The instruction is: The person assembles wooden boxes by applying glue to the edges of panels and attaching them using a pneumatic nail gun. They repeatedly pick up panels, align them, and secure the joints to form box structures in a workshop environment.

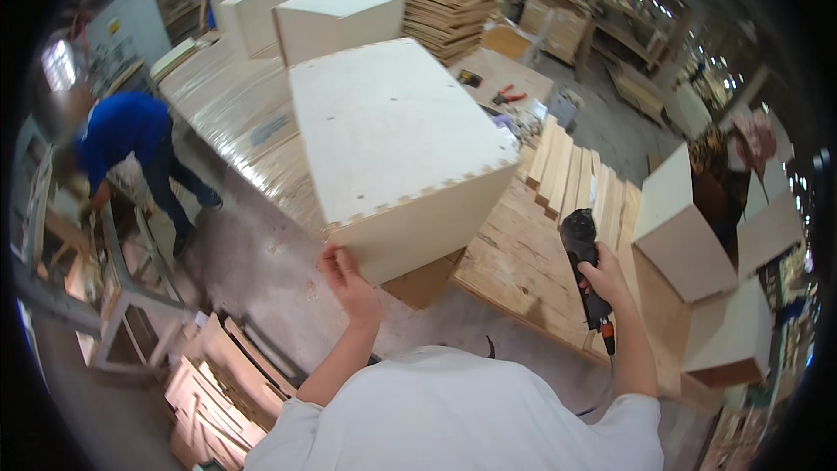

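A large pale wooden box (397,122) with finger-jointed edges and a few dark spots on top sits in front of me on the work surface. My left hand (350,283) is at its near left corner, fingers extended and fingertips against or very close to the edge; I cannot tell if they press on it. In my right hand (608,279) is a black handheld power tool (582,249) with an orange-red fitting at its lower end, gripped around the body. A thin cord or hose hangs from the fitting. The tool is over the wooden bench, apart from the box.
Wood strips (571,174) lie on the bench (514,270) at right, beside pale boxes (684,227). Red-handled pliers (508,96) rest behind the large box. Another box (340,22) and stacked panels (449,4) stand farther back. A person in blue (131,139) bends at left.
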The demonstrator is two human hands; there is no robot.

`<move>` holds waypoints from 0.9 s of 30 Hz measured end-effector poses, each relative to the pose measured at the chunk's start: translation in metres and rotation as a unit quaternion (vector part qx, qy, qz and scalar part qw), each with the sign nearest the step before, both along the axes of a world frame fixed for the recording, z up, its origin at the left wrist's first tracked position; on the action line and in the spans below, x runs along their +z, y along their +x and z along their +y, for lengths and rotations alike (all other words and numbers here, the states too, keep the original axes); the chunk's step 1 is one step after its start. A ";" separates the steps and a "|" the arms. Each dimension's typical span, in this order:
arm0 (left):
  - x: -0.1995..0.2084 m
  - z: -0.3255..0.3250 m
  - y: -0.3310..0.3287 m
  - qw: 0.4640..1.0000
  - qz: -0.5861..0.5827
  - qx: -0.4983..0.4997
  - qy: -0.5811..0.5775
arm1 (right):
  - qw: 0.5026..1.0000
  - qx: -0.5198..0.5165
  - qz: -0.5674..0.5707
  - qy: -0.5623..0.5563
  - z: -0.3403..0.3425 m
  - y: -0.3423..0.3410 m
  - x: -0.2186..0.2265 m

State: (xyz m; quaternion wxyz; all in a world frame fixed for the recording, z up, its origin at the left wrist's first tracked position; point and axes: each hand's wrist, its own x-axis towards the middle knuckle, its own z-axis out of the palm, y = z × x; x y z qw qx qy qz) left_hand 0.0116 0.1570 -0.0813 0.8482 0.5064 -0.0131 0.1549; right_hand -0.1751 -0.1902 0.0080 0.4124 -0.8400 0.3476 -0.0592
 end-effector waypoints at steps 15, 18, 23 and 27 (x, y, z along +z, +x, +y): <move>0.076 0.020 0.113 0.979 -0.048 0.151 -0.131 | 0.958 -0.020 0.125 -0.256 -0.031 -0.008 -0.154; 0.095 0.026 0.161 0.977 -0.071 0.164 -0.113 | 0.963 -0.043 0.130 -0.234 -0.036 0.013 -0.158; 0.123 0.029 0.226 0.988 -0.090 0.091 -0.086 | 0.963 -0.084 -0.088 -0.241 -0.079 0.071 -0.121; 0.130 0.057 0.258 0.970 -0.226 0.021 0.089 | 0.980 -0.064 -0.164 -0.091 -0.121 0.179 -0.123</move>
